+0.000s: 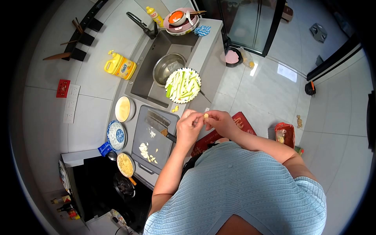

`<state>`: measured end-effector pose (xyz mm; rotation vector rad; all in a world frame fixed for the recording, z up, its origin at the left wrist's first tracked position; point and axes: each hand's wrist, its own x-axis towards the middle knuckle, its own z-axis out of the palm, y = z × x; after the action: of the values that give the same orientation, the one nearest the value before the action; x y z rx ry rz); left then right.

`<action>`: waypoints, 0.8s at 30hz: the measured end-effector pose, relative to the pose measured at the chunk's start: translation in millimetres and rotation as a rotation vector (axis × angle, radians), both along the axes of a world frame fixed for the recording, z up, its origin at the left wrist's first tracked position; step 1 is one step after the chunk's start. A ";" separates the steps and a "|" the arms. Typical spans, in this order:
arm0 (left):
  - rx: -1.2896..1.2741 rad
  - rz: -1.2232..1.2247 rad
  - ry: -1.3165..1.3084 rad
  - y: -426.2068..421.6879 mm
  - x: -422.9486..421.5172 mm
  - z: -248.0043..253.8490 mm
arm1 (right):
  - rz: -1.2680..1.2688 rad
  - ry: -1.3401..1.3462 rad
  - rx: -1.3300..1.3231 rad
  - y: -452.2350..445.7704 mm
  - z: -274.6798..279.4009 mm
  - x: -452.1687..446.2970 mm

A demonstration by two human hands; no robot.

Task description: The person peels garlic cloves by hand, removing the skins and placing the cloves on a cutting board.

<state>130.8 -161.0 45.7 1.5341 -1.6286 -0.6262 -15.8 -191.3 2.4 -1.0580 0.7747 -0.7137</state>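
Note:
My right hand [221, 123] pinches a small pale-yellow piece [206, 115], perhaps garlic or ginger; it is too small to tell. My left hand [188, 127] is closed, its fingertips meeting the same piece from the other side. Both hands are in front of the counter edge. Left of them, a cleaver [157, 121] with a black handle lies on the grey cutting board [141, 129]. White garlic pieces [143, 150] and a small white chopped heap [152, 133] are on the board. Yellow bits [175, 109] lie on the counter near my left hand.
A plate of cut green vegetable strips [183, 85] sits at the sink's edge, beside a metal bowl [166, 68] in the sink [147, 78]. Bowls [123, 109] line the board's far side. A yellow detergent jug [120, 65] stands behind. A red-lined bin [284, 133] is on the floor.

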 end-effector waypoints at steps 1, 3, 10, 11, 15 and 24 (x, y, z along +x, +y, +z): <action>0.001 0.000 -0.001 0.2 0.4 -0.2 | 0.004 0.014 -0.030 -0.1 0.5 -0.5; 0.026 -0.004 -0.051 0.5 1.8 -1.6 | 0.005 0.023 -0.035 -0.1 1.6 -0.8; 0.120 0.101 0.018 0.3 3.1 -24.2 | 0.035 -0.055 0.102 -3.2 7.8 -2.7; 0.125 0.114 0.059 0.9 3.0 -27.7 | 0.035 -0.055 0.102 -3.6 3.7 -2.4; 0.083 0.143 0.024 1.6 -2.4 -24.9 | -0.042 -0.197 0.145 -5.2 -2.6 -1.5; 0.342 0.158 0.641 5.4 -4.6 -19.3 | -0.026 -0.260 0.315 -6.8 -6.3 -5.6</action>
<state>126.2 -155.7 26.4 1.4649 -0.9391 -1.2065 -21.4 -198.0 -3.9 -0.6568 0.6505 -0.7079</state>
